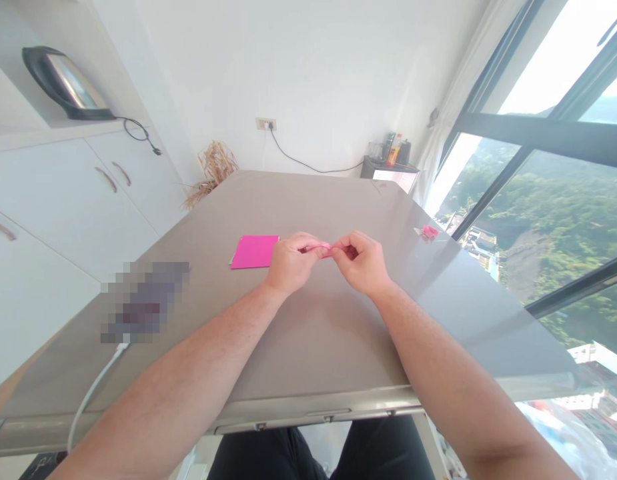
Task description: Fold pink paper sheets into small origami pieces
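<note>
Both hands meet over the middle of the grey table (308, 333). My left hand (291, 263) and my right hand (361, 263) are closed, each pinching one end of a small folded pink paper piece (322, 249) held just above the tabletop. Most of the paper is hidden by the fingers. A stack of square paper sheets (255, 252), pink on top with a green edge showing, lies flat on the table just left of my left hand.
A small folded pink paper object (429, 232) sits near the table's right edge by the window. A blurred item with a white cable (95, 387) lies at the front left. White cabinets (63, 200) stand to the left; dried grass (213, 170) and a side table with bottles (391, 163) are beyond.
</note>
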Tool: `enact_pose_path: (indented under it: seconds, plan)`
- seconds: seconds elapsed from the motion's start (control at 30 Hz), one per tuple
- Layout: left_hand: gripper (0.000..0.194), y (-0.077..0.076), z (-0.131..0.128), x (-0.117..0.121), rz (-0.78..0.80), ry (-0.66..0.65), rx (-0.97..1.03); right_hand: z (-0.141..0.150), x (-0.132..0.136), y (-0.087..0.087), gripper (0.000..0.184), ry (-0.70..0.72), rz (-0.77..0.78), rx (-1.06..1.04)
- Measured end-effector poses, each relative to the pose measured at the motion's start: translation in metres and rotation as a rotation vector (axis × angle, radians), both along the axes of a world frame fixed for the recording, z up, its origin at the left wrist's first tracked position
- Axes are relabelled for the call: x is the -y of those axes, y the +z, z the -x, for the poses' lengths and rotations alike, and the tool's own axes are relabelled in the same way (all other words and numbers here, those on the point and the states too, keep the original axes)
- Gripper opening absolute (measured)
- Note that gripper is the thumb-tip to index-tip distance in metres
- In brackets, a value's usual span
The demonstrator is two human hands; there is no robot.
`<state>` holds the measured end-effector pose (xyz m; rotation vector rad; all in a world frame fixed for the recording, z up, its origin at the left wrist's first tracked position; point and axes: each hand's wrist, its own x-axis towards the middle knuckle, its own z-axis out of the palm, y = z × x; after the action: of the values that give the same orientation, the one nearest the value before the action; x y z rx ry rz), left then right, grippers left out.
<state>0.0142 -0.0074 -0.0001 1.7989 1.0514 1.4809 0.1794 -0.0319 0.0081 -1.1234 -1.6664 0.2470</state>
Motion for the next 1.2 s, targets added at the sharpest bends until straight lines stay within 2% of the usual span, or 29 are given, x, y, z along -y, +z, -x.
enact_pose_path:
  seconds: [0.1,0.23,0.43,0.87,1.07,1.2]
  plan:
    - [0.011,-0.0001,0.001,-0.0006,0.057,-0.045,0.056,0.0015,-0.0006,0.0008,0.006,-0.001,-0.001,-0.056]
    - [0.018,-0.0008,0.0022,-0.0006,0.124,-0.116,0.078,0.0033,-0.0016,-0.0001,0.01,0.08,0.055,-0.122]
    - [0.027,-0.0014,0.0049,-0.0011,0.122,-0.085,-0.024,0.0035,-0.0015,-0.0012,0.012,0.129,0.178,-0.243]
    - [0.028,0.0008,0.0039,0.0027,0.178,-0.084,0.019,0.0066,-0.004,-0.0031,0.012,0.268,0.337,-0.487]
    - [0.031,0.0005,0.0028,0.0029,0.209,-0.091,0.03,0.0071,-0.0031,-0.0023,0.014,0.256,0.331,-0.458]
    - [0.025,-0.0003,0.0029,0.0012,0.199,-0.062,0.048,0.0072,-0.0024,-0.0045,0.013,0.117,0.168,-0.359]
